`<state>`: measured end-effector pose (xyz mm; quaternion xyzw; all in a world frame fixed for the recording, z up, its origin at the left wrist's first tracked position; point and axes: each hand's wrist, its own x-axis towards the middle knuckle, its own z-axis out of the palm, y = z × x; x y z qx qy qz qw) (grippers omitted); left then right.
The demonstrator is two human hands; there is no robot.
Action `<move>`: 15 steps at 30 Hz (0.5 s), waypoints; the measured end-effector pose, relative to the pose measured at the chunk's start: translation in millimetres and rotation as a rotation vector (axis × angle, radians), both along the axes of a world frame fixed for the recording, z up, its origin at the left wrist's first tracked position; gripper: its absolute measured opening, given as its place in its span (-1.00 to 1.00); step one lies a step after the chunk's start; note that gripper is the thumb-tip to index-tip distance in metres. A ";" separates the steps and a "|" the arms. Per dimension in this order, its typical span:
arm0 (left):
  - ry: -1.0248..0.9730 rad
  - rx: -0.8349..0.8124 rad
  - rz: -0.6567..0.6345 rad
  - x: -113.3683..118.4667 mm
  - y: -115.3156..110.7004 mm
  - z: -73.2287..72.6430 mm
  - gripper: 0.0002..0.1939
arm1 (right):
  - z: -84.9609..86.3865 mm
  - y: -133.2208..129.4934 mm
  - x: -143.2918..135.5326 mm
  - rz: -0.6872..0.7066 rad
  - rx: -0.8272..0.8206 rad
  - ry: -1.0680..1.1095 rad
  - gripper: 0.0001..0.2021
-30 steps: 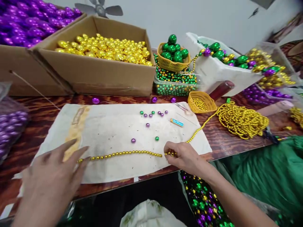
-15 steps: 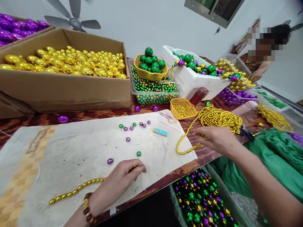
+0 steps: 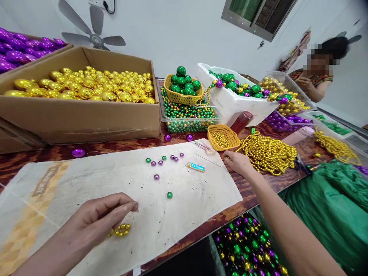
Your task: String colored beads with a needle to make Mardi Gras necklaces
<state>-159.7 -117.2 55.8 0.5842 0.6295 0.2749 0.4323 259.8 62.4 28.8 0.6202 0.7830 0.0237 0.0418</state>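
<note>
So the left hand (image 3: pixel 100 217) has its grip pinched together, right by the gold beads (image 3: pixel 122 230) on the white cloth (image 3: pixel 115 180). Right hand (image 3: pixel 239 164) is near the small yellow basket (image 3: pixel 234 147), can't tell its grip.

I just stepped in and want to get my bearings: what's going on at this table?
Someone is working with small beads over a white cloth. The left hand seems to pinch a small purplish bead, with gold beads beside and partly behind it. The right hand is low by the basket of tiny gold beads; whether it grips anything is unclear. A few loose purple and green beads lie on the cloth, and another person sits or stands farther off.
</note>
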 end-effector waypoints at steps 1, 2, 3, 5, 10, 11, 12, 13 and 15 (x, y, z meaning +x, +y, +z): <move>-0.032 -0.065 -0.059 1.5 0.0 1.6 -0.67 | -1.4 0.9 -4.4 0.017 -0.006 0.012 -0.79; -0.053 -0.101 -0.093 5.2 0.1 2.9 -0.64 | -0.2 -0.5 -9.5 0.035 -0.007 0.024 -0.81; -0.063 -0.111 -0.106 10.8 0.6 3.8 -0.61 | 2.7 -4.6 -16.5 0.055 -0.002 0.041 -0.82; -0.063 -0.114 -0.140 26.5 3.1 4.5 -0.61 | 10.6 -21.8 -40.1 0.109 0.014 0.095 -0.78; -0.073 -0.035 -0.167 58.8 12.0 5.8 -0.65 | 21.8 -93.6 -142.9 0.487 -0.227 0.510 -0.74; -0.071 -0.022 -0.168 57.5 12.0 7.1 -0.65 | 23.3 -104.5 -158.0 0.562 -0.354 0.652 -0.81; -0.064 -0.026 -0.181 52.2 11.1 8.9 -0.66 | 25.0 -111.5 -166.0 0.575 -0.438 0.774 -0.84; -0.057 -0.047 -0.203 42.8 9.4 11.5 -0.68 | 26.4 -113.9 -165.7 0.549 -0.500 0.886 -0.78; -0.048 -0.122 -0.258 13.0 4.6 19.2 -0.70 | 25.5 -103.8 -140.2 0.399 -0.539 1.034 -0.72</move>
